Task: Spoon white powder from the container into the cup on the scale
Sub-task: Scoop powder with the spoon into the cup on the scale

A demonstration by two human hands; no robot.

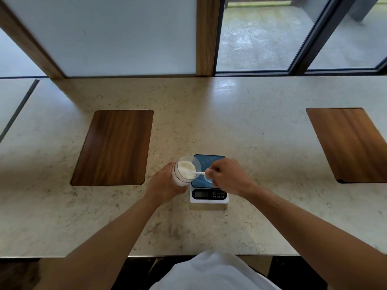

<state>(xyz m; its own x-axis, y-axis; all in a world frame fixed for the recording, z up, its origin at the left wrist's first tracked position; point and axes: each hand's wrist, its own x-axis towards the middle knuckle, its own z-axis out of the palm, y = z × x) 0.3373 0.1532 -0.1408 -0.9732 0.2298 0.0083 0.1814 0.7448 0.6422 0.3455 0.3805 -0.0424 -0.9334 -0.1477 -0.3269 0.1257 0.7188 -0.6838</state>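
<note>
My left hand grips a clear container of white powder, tilted with its mouth toward the right, just left of the scale. My right hand pinches a white spoon whose bowl reaches into the container's mouth, on the powder. The digital scale has a dark blue platform and a white front with a display. A small clear cup stands on the platform, mostly hidden under my right hand.
The scale rests on a beige stone counter. Two wooden boards are set into it, one at the left and one at the far right. A wall panel and a window run along the counter's far edge.
</note>
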